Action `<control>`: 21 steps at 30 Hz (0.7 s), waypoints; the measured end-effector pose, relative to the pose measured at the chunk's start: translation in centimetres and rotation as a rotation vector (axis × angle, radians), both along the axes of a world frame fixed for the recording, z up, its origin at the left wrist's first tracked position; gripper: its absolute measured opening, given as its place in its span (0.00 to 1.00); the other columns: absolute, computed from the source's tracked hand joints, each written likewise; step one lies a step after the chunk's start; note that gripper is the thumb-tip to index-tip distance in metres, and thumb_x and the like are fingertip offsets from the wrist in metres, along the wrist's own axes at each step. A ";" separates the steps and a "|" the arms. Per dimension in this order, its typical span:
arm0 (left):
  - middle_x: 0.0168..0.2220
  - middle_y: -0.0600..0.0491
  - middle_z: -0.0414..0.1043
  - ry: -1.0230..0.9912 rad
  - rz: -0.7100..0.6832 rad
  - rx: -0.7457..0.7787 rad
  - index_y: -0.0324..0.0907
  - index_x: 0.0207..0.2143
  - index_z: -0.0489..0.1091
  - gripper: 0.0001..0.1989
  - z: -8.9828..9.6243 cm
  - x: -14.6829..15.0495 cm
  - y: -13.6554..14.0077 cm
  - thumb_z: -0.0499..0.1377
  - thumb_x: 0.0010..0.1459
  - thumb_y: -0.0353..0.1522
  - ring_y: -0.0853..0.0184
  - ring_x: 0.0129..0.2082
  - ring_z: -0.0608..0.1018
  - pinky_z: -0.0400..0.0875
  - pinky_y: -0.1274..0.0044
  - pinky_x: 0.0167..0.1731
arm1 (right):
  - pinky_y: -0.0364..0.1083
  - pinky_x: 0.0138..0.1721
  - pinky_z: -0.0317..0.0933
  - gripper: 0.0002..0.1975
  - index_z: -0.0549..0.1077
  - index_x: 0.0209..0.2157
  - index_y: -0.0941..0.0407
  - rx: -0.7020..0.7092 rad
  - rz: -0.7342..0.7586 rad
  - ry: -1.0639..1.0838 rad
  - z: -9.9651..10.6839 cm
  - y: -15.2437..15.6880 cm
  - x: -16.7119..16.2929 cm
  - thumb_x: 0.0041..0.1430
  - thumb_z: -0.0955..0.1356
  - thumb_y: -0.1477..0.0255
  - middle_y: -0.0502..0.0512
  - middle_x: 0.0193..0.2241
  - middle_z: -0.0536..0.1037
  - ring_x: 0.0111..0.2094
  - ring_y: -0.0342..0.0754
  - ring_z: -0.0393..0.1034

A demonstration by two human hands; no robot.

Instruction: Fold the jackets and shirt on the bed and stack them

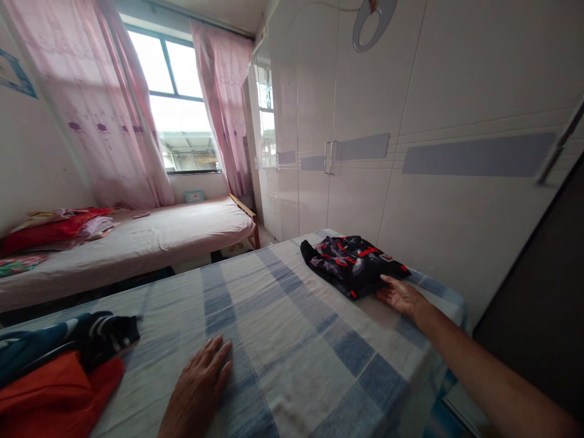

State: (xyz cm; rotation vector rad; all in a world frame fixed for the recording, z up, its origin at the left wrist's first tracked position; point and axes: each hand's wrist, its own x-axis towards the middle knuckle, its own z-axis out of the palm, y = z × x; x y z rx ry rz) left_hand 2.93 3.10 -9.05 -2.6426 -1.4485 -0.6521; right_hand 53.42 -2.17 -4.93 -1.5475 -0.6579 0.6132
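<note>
At the far left, a framed picture [17, 74] on the wall was cut off by the edge, its subject too small to make out. Below it, a rumpled red cloth [50, 231] lay among other fabrics on the far bed [182, 228], whose left end ran out of view. Nearer, an orange garment [55, 389] and a dark blue garment [98, 331] overlapped on the checked cloth [292, 365], both cropped at the left, so their full shapes were hidden. 2 pink curtains [116, 109] flanked a window [176, 97], its view washed out by glare. The left hand [201, 377] was palm down over the checked cloth, fingers extended with narrow gaps, holding nothing visible; its wrist was cut off below. A small blue clock [194, 196] stood by the window, its time unreadable. Further right, a black garment with red and grey print [351, 264] lay folded near the cloth's far right end, before a glossy white wardrobe [314, 207]. The right hand [399, 296] met that garment's near edge, thumb uppermost; some fingertips were obscured, so I could not tell whether they gripped it or only touched it. A dark panel [542, 292], cropped at the right, was hard to identify.
</note>
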 end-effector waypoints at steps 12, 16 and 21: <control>0.55 0.48 0.67 0.057 -0.136 -0.036 0.45 0.48 0.71 0.17 4.7 4.0 2.8 0.50 0.60 0.36 0.58 0.55 0.69 0.65 0.62 0.53 | 0.55 0.57 0.49 0.30 0.62 0.55 0.62 -0.144 -0.151 -0.947 5.0 2.1 -4.6 0.51 0.66 0.65 0.67 0.56 0.63 0.58 0.58 0.54; 0.56 0.45 0.65 0.082 -0.313 -0.029 0.41 0.49 0.70 0.17 9.0 12.3 6.5 0.49 0.60 0.31 0.59 0.56 0.68 0.64 0.65 0.53 | 0.59 0.56 0.47 0.32 0.62 0.56 0.60 -0.414 0.245 -1.289 5.5 6.6 -9.0 0.50 0.67 0.62 0.66 0.60 0.57 0.60 0.61 0.50; 0.56 0.45 0.65 0.093 -0.382 -0.001 0.40 0.49 0.70 0.17 10.1 21.6 10.9 0.50 0.59 0.27 0.62 0.53 0.69 0.65 0.70 0.52 | 0.58 0.48 0.56 0.27 0.67 0.51 0.65 -0.555 0.177 -1.221 4.1 11.8 -9.1 0.46 0.69 0.75 0.74 0.50 0.68 0.51 0.65 0.63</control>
